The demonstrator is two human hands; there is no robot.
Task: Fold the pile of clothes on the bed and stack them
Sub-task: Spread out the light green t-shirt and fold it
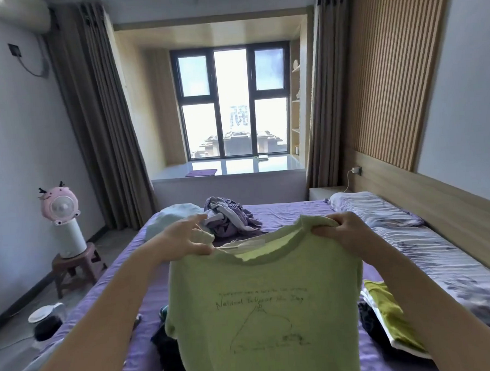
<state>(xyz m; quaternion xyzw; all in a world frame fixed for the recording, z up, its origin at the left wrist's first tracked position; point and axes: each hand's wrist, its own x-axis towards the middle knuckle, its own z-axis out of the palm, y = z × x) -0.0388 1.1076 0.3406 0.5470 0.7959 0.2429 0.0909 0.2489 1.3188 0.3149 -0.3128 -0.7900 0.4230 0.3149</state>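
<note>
A light green T-shirt [261, 303] with a dark line drawing and writing hangs in front of me above the purple bed [290, 211]. My left hand [184, 239] pinches its left shoulder and my right hand [345, 231] grips its right shoulder, so the shirt is spread between them. Dark clothes [170, 356] lie under the shirt, partly hidden. A loose heap of purple and white clothes [228, 220] sits at the far side of the bed, next to a pale blue garment [169, 220]. An olive and white garment [392, 316] lies flat at the right.
A striped quilt [434, 249] and pillow [361, 202] run along the right side by the wooden headboard wall. On the left floor stand a brown stool [75, 268] with a pink fan on a white cylinder [62, 214] and a white-lidded jar [46, 320]. A window seat [228, 169] lies beyond the bed.
</note>
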